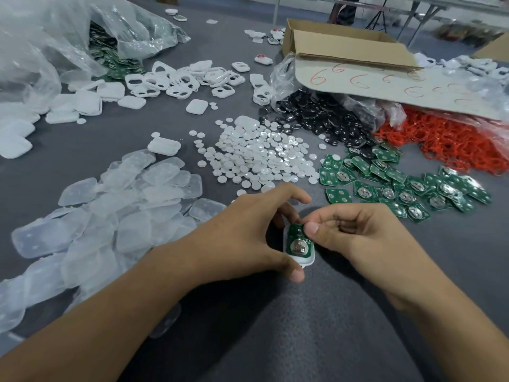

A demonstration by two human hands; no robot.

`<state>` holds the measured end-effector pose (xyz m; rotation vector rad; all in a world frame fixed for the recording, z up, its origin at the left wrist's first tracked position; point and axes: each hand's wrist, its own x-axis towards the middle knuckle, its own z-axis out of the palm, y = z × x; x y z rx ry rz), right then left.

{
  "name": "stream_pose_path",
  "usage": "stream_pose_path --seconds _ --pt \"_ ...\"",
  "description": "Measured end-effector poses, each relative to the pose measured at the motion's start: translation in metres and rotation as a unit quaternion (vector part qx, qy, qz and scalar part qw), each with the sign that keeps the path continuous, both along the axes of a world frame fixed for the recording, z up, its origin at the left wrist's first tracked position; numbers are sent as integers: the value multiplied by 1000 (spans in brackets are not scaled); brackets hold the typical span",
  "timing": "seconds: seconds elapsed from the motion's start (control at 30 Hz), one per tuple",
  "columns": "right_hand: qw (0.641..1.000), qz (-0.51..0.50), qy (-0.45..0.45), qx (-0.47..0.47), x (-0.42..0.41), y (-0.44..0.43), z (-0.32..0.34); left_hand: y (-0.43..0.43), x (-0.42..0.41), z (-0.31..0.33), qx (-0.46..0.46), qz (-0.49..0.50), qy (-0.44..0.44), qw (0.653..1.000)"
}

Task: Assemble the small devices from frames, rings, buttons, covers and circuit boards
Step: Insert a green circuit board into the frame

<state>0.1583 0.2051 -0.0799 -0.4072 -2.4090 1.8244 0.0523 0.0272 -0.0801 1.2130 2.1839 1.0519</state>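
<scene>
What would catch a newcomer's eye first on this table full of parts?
Near the bottom centre, the left hand grips a white plastic frame while the right hand pinches a green circuit board lying in it. Beyond them, the bright heap of red rings at the right stands out, with a spread of small white round buttons in the middle and a drift of translucent plastic covers at the left.
</scene>
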Motion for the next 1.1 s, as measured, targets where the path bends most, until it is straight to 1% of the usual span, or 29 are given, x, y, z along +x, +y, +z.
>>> stream_pose_path --seconds 0.27,0.4,0.7,0.77,0.83,0.93,1.03,1.1 --pt "995 -3 32 90 -1 -2 -1 0 -1 -1 3 -1 0 1000" --pt "991 -1 32 129 0 -2 0 0 -1 -1 3 -2 0 1000" --pt "984 1 49 172 3 -5 0 0 -1 -2 6 -3 4 1000" --pt "978 0 62 198 3 -5 1 0 -1 -2 5 -3 6 1000" --pt "966 2 72 247 4 -6 2 -1 -1 -2 2 -3 10 1000" --pt "950 26 74 301 6 -5 5 -1 -1 -2 3 -2 7 1000" --pt "941 75 64 323 9 -3 10 0 -1 -1 5 -3 0 1000" --pt "934 87 65 339 10 -3 11 0 -1 -1 3 -4 0 1000"
